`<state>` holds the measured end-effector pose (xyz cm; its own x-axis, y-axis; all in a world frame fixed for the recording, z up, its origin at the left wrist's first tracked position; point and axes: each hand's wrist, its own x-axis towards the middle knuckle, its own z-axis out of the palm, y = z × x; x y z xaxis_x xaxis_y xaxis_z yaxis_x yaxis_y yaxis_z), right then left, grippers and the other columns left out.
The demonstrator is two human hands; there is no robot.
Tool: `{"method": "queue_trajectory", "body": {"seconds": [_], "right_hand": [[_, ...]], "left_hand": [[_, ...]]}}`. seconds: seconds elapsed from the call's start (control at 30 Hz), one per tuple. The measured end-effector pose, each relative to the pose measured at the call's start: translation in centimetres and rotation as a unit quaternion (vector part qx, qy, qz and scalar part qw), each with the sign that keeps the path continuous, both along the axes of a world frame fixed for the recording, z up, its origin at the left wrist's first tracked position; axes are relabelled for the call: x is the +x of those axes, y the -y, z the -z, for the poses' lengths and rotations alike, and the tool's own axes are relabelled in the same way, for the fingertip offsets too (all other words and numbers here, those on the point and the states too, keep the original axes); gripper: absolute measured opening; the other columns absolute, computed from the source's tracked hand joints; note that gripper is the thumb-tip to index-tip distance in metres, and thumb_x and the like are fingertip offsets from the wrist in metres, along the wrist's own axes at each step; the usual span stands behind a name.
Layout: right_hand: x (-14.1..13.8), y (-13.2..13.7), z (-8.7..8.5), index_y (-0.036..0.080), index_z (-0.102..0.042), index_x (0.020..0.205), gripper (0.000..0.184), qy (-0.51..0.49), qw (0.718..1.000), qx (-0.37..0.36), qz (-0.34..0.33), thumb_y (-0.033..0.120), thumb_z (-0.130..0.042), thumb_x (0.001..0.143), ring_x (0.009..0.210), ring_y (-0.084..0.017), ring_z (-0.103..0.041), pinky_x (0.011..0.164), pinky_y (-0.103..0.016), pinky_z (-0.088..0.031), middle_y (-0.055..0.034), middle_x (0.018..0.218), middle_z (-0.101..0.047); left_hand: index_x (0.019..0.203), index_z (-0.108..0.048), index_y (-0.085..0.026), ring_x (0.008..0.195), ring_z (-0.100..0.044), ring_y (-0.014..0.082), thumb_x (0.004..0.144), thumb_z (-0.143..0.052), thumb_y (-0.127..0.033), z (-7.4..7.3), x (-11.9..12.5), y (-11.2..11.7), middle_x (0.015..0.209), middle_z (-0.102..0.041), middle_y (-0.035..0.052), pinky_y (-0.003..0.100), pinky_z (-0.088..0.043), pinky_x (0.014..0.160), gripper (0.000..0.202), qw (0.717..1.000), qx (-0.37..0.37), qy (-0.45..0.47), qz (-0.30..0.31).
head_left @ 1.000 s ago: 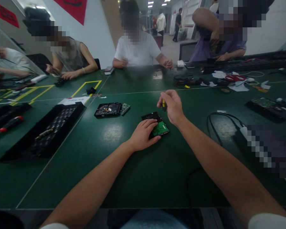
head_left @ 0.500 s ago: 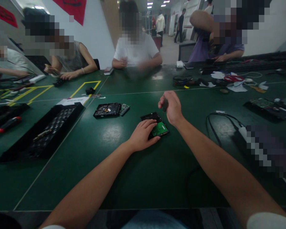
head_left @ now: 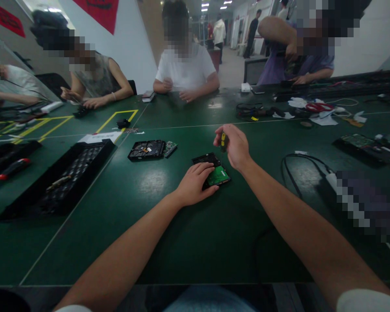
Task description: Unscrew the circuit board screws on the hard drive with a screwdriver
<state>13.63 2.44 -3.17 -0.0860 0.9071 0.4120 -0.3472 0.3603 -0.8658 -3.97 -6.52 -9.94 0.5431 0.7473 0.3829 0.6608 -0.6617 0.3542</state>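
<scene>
A hard drive [head_left: 221,175] lies on the green table with its green circuit board facing up. Across its left part rests my left hand [head_left: 195,184], fingers over the far side and thumb along the near edge, gripping it against the table. My right hand [head_left: 234,146] is closed around the yellow and black handle of a screwdriver [head_left: 223,141], which stands upright above the drive. The screwdriver's thin shaft points down at the drive; where its tip meets the drive I cannot make out.
Left of my hands lie another hard drive [head_left: 147,150] and a loose circuit board [head_left: 170,149]. A long black tray [head_left: 65,182] and a red-black screwdriver [head_left: 13,169] are further left. At right are a black cable [head_left: 287,171] and a drive [head_left: 365,147]. Co-workers sit opposite.
The screwdriver handle has turned in my right hand, its yellow part now showing. My left hand and the drive stay put. A co-worker opposite has shifted a hand.
</scene>
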Motion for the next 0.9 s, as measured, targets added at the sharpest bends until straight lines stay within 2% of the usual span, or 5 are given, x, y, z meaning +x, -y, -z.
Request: {"method": "queue_trajectory", "body": {"seconds": [0.33, 0.43, 0.63, 0.8, 0.9], "right_hand": [[-0.3, -0.3, 1.1, 0.027, -0.056, 0.091, 0.032, 0.009, 0.999, -0.004, 0.039, 0.045, -0.081, 0.086, 0.059, -0.012, -0.061, 0.061, -0.026, -0.051, 0.0085, 0.066, -0.062], [-0.4, -0.3, 1.1, 0.027, -0.054, 0.089, 0.033, 0.000, 0.999, -0.007, 0.036, 0.048, -0.079, 0.088, 0.055, -0.011, -0.057, 0.057, -0.025, -0.047, 0.0103, 0.062, -0.055], [-0.3, -0.1, 0.6, 0.025, -0.056, 0.080, 0.049, -0.006, 1.000, -0.009, -0.005, 0.072, -0.064, 0.092, 0.057, -0.012, -0.056, 0.058, -0.027, -0.048, 0.0054, 0.066, -0.054], [-0.1, -0.1, 0.6, 0.025, -0.062, 0.078, 0.046, 0.022, 1.000, 0.009, 0.009, 0.067, -0.069, 0.092, 0.058, -0.012, -0.057, 0.059, -0.027, -0.048, 0.0038, 0.065, -0.058], [-0.2, 0.1, 0.4, 0.025, -0.062, 0.086, 0.040, 0.019, 1.000, 0.013, 0.008, 0.063, -0.073, 0.091, 0.060, -0.012, -0.060, 0.061, -0.027, -0.050, 0.0041, 0.066, -0.063]], "left_hand": [[0.148, -0.053, -0.020, 0.144, -0.052, 0.0339, 0.095, -0.070, -0.049, 0.0, 0.1, 0.0, 0.153, -0.057, 0.0150, 0.057, -0.043, 0.121, 0.063, 1.000, -0.002, -0.002, -0.003], [0.147, -0.053, -0.021, 0.144, -0.053, 0.0342, 0.094, -0.070, -0.049, -0.1, 0.1, 0.1, 0.153, -0.057, 0.0149, 0.057, -0.043, 0.121, 0.062, 1.000, -0.004, -0.001, -0.002], [0.148, -0.054, -0.022, 0.144, -0.053, 0.0345, 0.094, -0.071, -0.048, -0.1, 0.2, 0.1, 0.153, -0.057, 0.0146, 0.058, -0.043, 0.121, 0.062, 1.000, -0.004, 0.003, 0.000], [0.147, -0.054, -0.020, 0.144, -0.053, 0.0338, 0.095, -0.070, -0.048, 0.0, 0.1, 0.0, 0.153, -0.058, 0.0148, 0.056, -0.043, 0.122, 0.062, 1.000, 0.001, 0.000, -0.002], [0.147, -0.054, -0.021, 0.144, -0.053, 0.0339, 0.095, -0.070, -0.049, 0.0, 0.1, 0.0, 0.153, -0.057, 0.0149, 0.057, -0.043, 0.122, 0.062, 1.000, 0.001, 0.001, 0.001]]}}
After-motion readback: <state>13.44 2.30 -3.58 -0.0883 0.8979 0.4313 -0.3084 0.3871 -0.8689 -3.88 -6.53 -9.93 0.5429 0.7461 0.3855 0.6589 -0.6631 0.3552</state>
